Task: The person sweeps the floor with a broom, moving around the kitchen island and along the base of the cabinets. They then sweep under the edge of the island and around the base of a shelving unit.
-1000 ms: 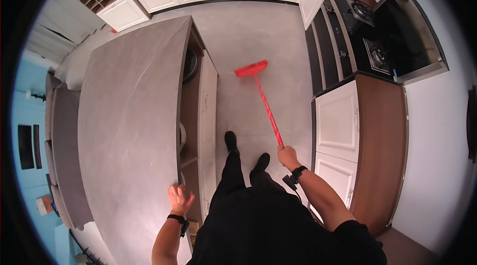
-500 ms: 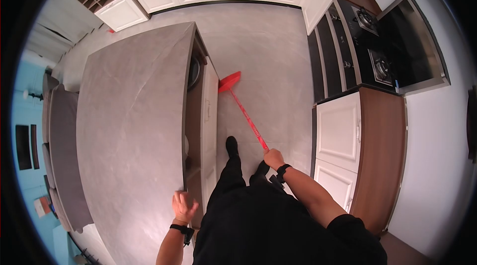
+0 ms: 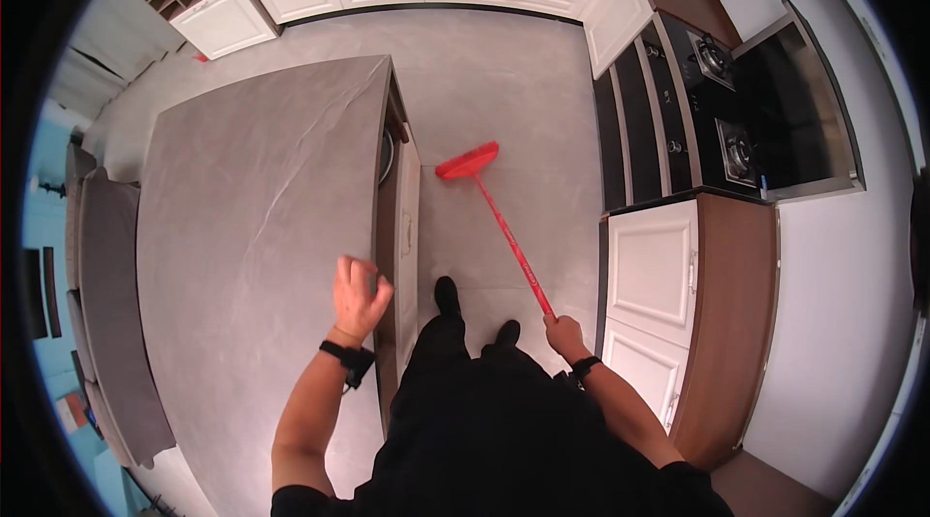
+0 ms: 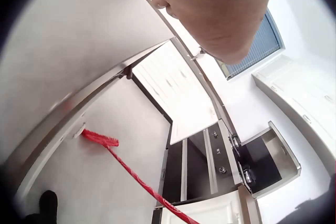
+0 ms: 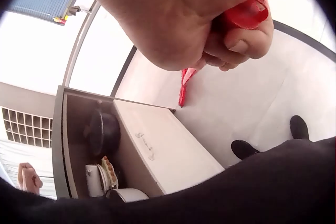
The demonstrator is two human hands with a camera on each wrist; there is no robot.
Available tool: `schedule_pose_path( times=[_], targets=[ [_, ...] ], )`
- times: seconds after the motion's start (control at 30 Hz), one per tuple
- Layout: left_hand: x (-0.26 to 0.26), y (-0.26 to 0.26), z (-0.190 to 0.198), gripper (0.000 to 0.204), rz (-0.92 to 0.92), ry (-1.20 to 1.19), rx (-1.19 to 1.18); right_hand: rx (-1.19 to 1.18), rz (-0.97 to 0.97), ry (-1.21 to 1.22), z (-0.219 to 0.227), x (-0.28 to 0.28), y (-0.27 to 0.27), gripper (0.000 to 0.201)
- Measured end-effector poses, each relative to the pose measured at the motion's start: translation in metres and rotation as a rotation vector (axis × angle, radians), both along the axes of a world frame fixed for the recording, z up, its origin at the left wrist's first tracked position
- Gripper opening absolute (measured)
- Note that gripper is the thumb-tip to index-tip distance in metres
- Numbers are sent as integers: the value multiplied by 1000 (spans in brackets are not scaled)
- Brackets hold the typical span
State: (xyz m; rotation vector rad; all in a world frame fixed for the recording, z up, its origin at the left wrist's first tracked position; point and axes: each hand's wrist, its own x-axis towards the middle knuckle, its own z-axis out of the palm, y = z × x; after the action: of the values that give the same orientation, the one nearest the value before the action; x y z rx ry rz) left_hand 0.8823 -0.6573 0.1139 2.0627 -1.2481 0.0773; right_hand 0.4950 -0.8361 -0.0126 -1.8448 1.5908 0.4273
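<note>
My right hand (image 3: 562, 331) grips the top end of a red broom's handle (image 3: 511, 246); in the right wrist view the fingers (image 5: 239, 37) curl round the red handle end (image 5: 248, 13). The broom head (image 3: 467, 161) rests on the grey floor just right of the kitchen island, and also shows as the broom head (image 4: 100, 139) and the broom head (image 5: 185, 85). My left hand (image 3: 358, 296) hovers over the island's right edge, fingers loosely curled, holding nothing. Only its palm (image 4: 210, 8) appears in the left wrist view.
The grey island countertop (image 3: 252, 226) fills the left; its open shelves hold a dark pot (image 5: 102, 129) and dishes (image 5: 102, 176). A black stove (image 3: 722, 100) and white cabinets (image 3: 654, 265) line the right. My shoes (image 3: 448, 294) stand in the aisle between them.
The broom head swung from beside the island out to the right, towards mid-aisle. My left hand moved forward and up along the island's edge. My right hand shifted right.
</note>
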Motion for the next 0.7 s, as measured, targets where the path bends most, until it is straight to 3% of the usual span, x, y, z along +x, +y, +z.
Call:
schedule_pose_path(
  times=[0.13,0.27,0.4,0.53,0.63,0.7],
  targets=[
    [45,-46,0,24,-78,-39,17,-12,-48,-38,25,-35,18,58],
    [83,-72,-13,27,-303,-117,155,73,-84,40,59,-93,48,57],
    [102,-82,-21,29,-656,-270,306,126,-126,119,95,-148,101,57],
    [106,-95,-25,31,-901,-237,251,195,-156,133,96,-206,167,59],
    [109,-96,-29,32,-909,-189,303,262,-122,71,64,-238,201,58],
    [110,-96,-33,33,-905,-173,286,286,-120,38,62,-225,199,57]
  ],
)
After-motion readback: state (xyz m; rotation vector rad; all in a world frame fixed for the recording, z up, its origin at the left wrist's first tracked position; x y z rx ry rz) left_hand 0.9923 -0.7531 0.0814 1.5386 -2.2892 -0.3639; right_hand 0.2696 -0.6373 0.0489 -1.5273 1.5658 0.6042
